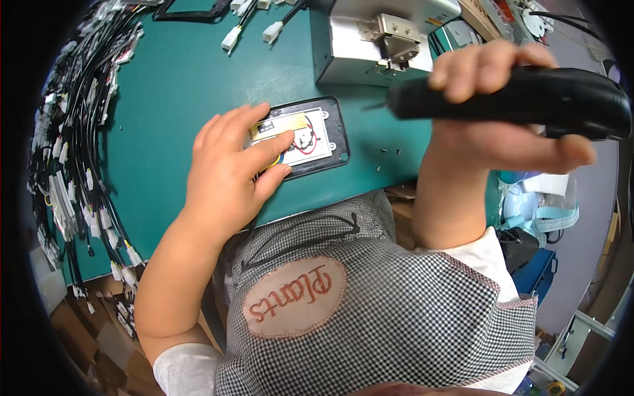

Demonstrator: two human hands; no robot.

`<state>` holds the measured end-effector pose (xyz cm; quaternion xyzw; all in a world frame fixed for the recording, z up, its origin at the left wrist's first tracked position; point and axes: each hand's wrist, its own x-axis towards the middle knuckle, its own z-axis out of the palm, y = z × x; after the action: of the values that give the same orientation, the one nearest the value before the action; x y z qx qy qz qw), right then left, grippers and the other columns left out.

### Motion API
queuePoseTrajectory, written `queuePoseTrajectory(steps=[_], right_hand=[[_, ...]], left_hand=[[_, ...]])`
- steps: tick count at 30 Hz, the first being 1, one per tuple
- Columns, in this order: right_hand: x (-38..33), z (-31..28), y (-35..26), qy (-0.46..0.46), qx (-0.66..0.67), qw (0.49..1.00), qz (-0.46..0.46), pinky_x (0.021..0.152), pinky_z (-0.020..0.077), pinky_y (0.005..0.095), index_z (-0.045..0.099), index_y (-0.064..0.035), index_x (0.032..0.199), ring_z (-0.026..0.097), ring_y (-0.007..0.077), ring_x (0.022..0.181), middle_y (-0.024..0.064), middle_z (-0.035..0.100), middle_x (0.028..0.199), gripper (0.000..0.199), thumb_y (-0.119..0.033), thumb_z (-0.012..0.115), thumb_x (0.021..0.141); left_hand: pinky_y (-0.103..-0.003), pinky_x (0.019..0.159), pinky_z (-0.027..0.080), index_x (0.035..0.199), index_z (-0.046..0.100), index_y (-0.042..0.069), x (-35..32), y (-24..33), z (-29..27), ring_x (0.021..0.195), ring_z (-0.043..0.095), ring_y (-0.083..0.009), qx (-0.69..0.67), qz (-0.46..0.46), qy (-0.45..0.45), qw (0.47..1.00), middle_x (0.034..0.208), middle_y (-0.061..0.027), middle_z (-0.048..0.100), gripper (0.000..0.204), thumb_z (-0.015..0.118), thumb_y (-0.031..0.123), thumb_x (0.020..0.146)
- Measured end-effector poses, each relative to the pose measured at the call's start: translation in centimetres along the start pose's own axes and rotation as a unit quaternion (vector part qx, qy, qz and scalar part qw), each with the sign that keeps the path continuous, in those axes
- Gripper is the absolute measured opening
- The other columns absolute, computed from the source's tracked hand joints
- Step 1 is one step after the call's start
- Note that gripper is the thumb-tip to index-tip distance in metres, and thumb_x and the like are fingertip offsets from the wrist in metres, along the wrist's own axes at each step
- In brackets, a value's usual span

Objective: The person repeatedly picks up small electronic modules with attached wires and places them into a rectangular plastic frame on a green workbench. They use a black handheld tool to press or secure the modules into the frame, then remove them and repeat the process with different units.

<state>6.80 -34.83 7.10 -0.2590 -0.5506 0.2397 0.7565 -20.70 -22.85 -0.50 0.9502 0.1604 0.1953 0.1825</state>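
A flat black plastic casing (339, 127) lies on the green table in front of me. In it sits a white board (319, 123) with a yellow block (290, 124) and thin red, blue and yellow wires. My left hand (231, 148) rests over the casing's left side and holds it, index fingertip on the parts inside and thumb at the near edge. My right hand (489, 99) is wrapped round a black power screwdriver (522, 96), raised to the right of the casing. Its thin bit points left toward the casing, apart from it and blurred.
A silver machine with a metal bracket (396, 39) stands at the back right. Tiny screws (383, 150) lie right of the casing. Bundled black cables with white connectors (86, 152) cover the left side. More connectors (231, 39) and a black frame (191, 9) lie at the back.
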Motion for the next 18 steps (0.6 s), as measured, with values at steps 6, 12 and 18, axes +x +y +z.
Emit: queuePoseTrajectory(steps=[6, 12, 18], right_hand=[[4.1, 1.3, -1.5, 0.172, -0.088, 0.976, -0.098, 0.052, 0.0554, 0.0371, 0.06, -0.006, 0.109, 0.063, 0.0223, 0.056, 0.0106, 0.061, 0.071, 0.086, -0.088, 0.053, 0.081], [4.6, 3.3, 0.3, 0.253, -0.134, 0.954, -0.087, 0.043, 0.0537, 0.0316, 0.059, -0.0058, 0.1, 0.059, 0.0178, 0.047, 0.0072, 0.056, 0.06, 0.081, -0.085, 0.051, 0.086], [3.9, 4.6, 0.1, 0.237, -0.113, 0.965, -0.017, 0.042, 0.0528, 0.0321, 0.059, -0.0054, 0.098, 0.058, 0.0194, 0.044, 0.0073, 0.055, 0.059, 0.083, -0.087, 0.049, 0.085]], left_hand=[[-0.053, 0.11, 0.04, 0.118, 0.076, 0.019, 0.1, 0.1, 0.0, 0.129, 0.056, -0.0371, 0.001, -0.011, -0.009, 1.0, 0.14, -0.0145, 0.061, 0.044, 0.084, 0.02, 0.075], [-0.055, 0.111, 0.04, 0.117, 0.077, 0.02, 0.1, 0.1, 0.0, 0.128, 0.056, -0.0354, 0.001, -0.012, -0.005, 1.0, 0.138, -0.0129, 0.061, 0.043, 0.085, 0.023, 0.075], [-0.054, 0.11, 0.041, 0.116, 0.077, 0.018, 0.1, 0.0, -0.1, 0.127, 0.057, -0.0358, 0.0, -0.001, -0.002, 1.0, 0.137, -0.0133, 0.061, 0.044, 0.086, 0.023, 0.074]])
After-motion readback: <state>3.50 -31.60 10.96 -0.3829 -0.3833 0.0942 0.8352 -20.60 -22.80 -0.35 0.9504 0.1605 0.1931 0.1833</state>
